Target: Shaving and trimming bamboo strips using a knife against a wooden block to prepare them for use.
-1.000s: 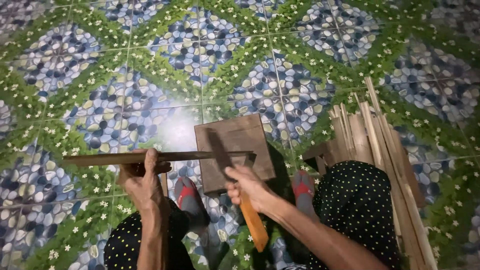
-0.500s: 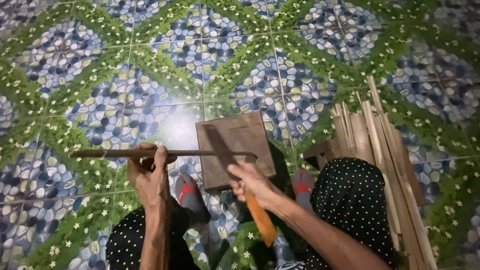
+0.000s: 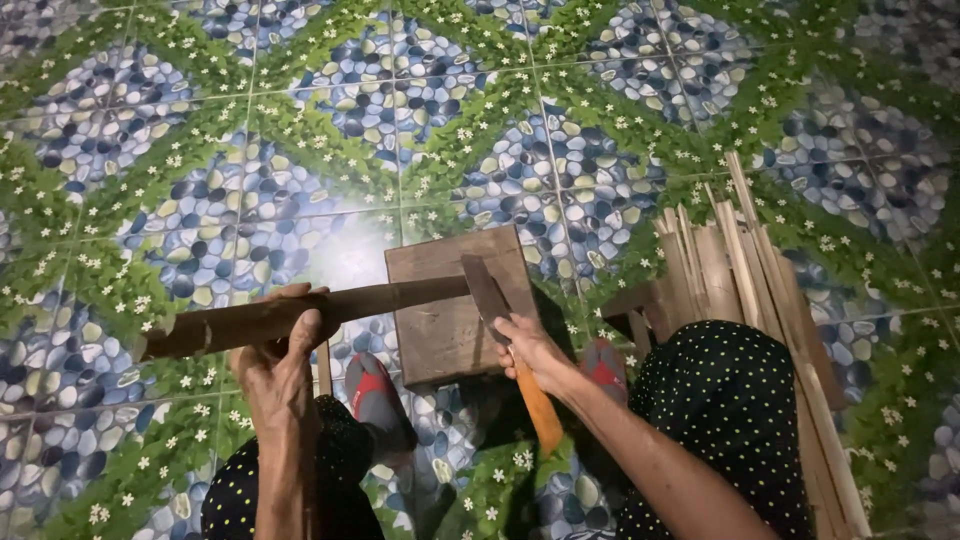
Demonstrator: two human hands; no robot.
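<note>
One knife [image 3: 505, 335]; one block [image 3: 450, 320]

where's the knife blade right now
In the head view the knife blade sits centre frame over the wooden block, by the right end of the bamboo strip, held by the right hand.

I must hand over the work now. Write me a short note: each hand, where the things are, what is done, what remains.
Left hand: grips the long bamboo piece, held level with one end over the wooden block.
Right hand: grips the orange-handled knife, blade at that end of the bamboo.
Done: a bundle of split strips lies on the tiled floor to the right.
Left: this piece is not yet split.
</note>
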